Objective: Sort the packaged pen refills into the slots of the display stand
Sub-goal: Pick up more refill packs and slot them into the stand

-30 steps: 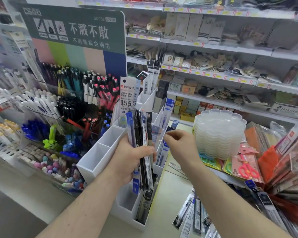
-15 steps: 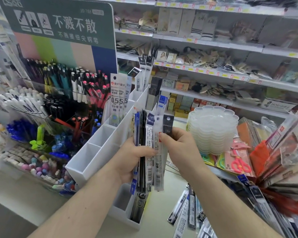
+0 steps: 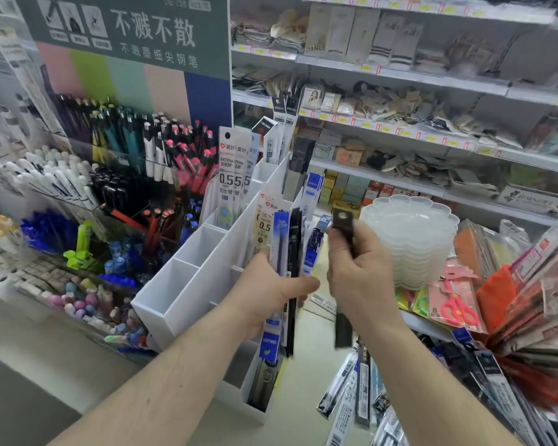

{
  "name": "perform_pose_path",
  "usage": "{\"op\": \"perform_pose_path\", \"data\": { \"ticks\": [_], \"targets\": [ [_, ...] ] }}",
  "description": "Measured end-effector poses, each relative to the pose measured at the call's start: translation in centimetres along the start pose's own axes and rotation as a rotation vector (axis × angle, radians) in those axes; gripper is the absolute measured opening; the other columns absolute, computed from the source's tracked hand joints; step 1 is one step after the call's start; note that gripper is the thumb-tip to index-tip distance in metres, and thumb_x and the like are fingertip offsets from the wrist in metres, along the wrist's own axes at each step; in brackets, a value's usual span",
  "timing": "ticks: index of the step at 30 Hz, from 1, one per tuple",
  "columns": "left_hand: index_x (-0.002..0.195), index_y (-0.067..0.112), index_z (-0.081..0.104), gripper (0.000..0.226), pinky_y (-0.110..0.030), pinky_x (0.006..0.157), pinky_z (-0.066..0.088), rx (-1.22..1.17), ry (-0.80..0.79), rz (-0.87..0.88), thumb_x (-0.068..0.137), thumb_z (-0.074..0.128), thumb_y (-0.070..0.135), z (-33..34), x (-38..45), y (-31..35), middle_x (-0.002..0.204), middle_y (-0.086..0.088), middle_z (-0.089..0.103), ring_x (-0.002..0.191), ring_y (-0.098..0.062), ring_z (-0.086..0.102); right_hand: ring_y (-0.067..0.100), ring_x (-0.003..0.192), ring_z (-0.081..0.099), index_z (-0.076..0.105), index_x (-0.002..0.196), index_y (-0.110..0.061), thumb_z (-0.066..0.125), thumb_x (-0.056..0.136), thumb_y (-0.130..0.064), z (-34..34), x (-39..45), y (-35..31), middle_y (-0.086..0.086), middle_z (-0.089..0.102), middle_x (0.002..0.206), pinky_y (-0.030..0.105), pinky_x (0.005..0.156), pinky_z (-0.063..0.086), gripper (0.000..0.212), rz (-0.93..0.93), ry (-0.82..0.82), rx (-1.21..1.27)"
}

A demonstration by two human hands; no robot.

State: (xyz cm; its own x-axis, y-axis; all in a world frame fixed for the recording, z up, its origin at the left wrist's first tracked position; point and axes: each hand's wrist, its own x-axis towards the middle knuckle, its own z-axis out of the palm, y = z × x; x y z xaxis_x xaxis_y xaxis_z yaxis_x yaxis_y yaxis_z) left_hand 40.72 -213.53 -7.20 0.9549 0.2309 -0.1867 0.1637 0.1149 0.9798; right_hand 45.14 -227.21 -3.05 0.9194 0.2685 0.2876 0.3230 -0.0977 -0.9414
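Loose refill packs [image 3: 351, 391] are lying on the bench [image 3: 306, 336]. Left hand [image 3: 264, 294]: fingers are wrapped round a refill bundle [image 3: 284, 252]. Right hand [image 3: 356, 272]: a dark refill pack [image 3: 342, 220] is being pinched upright, beside the white display stand [image 3: 187, 284].

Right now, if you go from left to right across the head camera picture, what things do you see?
Blue pens → white display stand → left hand with a bunch of refill packs → right hand with one black pack → stack of clear trays → pink scissors.
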Motion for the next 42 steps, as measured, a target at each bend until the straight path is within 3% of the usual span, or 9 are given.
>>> {"op": "perform_pose_path", "data": {
  "ticks": [5, 10, 12, 17, 22, 26, 34, 39, 42],
  "targets": [
    [0.120, 0.014, 0.062, 0.069, -0.030, 0.069, 0.054, -0.014, -0.133, 0.006, 0.056, 0.084, 0.023, -0.3, -0.3, 0.2, 0.093, -0.005, 0.074, 0.083, -0.017, 0.071, 0.016, 0.086, 0.072, 0.071, 0.097, -0.023, 0.080, 0.082, -0.018, 0.7, -0.3, 0.0, -0.003, 0.075, 0.090, 0.042, 0.080, 0.060, 0.018, 0.190, -0.177, -0.041],
    [0.128, 0.004, 0.056, 0.066, -0.047, 0.081, 0.057, -0.215, -0.303, -0.022, 0.067, 0.079, 0.005, -1.0, -0.9, 0.9, 0.110, -0.024, 0.067, 0.097, -0.034, 0.070, -0.001, 0.053, 0.063, 0.070, 0.088, -0.016, 0.070, 0.088, -0.001, -0.1, 0.3, -0.7, -0.008, 0.072, 0.068, 0.014, 0.047, 0.047, 0.015, 0.272, -0.193, 0.220],
    [0.127, 0.001, 0.056, 0.059, -0.051, 0.084, 0.057, -0.247, -0.340, -0.038, 0.071, 0.076, 0.001, -1.1, -1.1, 1.1, 0.112, -0.025, 0.069, 0.100, -0.038, 0.070, -0.002, 0.046, 0.058, 0.068, 0.087, -0.014, 0.066, 0.090, 0.001, -0.4, 0.4, -0.7, -0.008, 0.068, 0.062, 0.012, 0.042, 0.042, 0.016, 0.289, -0.191, 0.260],
    [0.121, 0.007, 0.061, 0.053, -0.054, 0.086, 0.058, -0.176, -0.267, -0.038, 0.070, 0.075, 0.002, -1.2, -1.0, 1.0, 0.111, -0.020, 0.073, 0.103, -0.037, 0.071, -0.001, 0.047, 0.059, 0.067, 0.090, -0.015, 0.066, 0.090, -0.001, -0.6, 0.1, -0.7, -0.011, 0.066, 0.061, 0.013, 0.043, 0.043, 0.014, 0.266, -0.156, 0.262],
    [0.122, 0.009, 0.065, 0.050, -0.046, 0.082, 0.059, -0.148, -0.190, 0.026, 0.073, 0.076, 0.003, -0.7, -0.9, 0.7, 0.110, -0.018, 0.074, 0.104, -0.034, 0.072, 0.012, 0.083, 0.074, 0.070, 0.097, -0.023, 0.083, 0.080, -0.014, -0.5, -0.9, 0.3, -0.004, 0.077, 0.090, 0.028, 0.068, 0.060, 0.024, 0.228, -0.183, 0.073],
    [0.120, 0.008, 0.064, 0.050, -0.044, 0.080, 0.060, -0.161, -0.201, -0.012, 0.072, 0.077, 0.005, -0.8, -1.0, 0.9, 0.108, -0.019, 0.074, 0.102, -0.035, 0.072, 0.019, 0.086, 0.075, 0.074, 0.088, -0.027, 0.073, 0.088, -0.011, -0.9, -1.1, 0.4, 0.000, 0.077, 0.094, 0.031, 0.067, 0.060, 0.016, 0.349, -0.202, 0.246],
    [0.121, 0.005, 0.060, 0.042, -0.060, 0.088, 0.056, -0.134, -0.181, -0.093, 0.083, 0.065, -0.010, -1.1, -1.3, 1.2, 0.111, -0.023, 0.072, 0.102, -0.039, 0.071, 0.014, 0.047, 0.055, 0.071, 0.089, -0.017, 0.064, 0.094, -0.009, -1.7, -1.6, 1.1, 0.009, 0.070, 0.075, 0.023, 0.039, 0.040, 0.011, 0.422, -0.112, 0.381],
    [0.122, 0.007, 0.059, 0.044, -0.063, 0.090, 0.054, -0.092, -0.145, -0.111, 0.082, 0.066, -0.010, -0.8, -1.2, 1.1, 0.107, -0.020, 0.074, 0.099, -0.037, 0.072, 0.030, 0.081, 0.075, 0.074, 0.092, -0.021, 0.074, 0.085, -0.005, -1.5, -2.2, 1.2, 0.011, 0.077, 0.095, 0.040, 0.063, 0.061, 0.018, 0.380, -0.157, 0.431],
    [0.118, 0.009, 0.064, 0.048, -0.061, 0.090, 0.055, -0.090, -0.143, -0.079, 0.072, 0.074, 0.001, -0.7, -1.2, 1.2, 0.107, -0.020, 0.073, 0.101, -0.037, 0.072, 0.023, 0.083, 0.076, 0.072, 0.100, -0.019, 0.080, 0.081, -0.010, -1.0, -2.6, 1.2, 0.003, 0.078, 0.094, 0.037, 0.067, 0.062, 0.022, 0.305, -0.154, 0.240]
  ]
}}
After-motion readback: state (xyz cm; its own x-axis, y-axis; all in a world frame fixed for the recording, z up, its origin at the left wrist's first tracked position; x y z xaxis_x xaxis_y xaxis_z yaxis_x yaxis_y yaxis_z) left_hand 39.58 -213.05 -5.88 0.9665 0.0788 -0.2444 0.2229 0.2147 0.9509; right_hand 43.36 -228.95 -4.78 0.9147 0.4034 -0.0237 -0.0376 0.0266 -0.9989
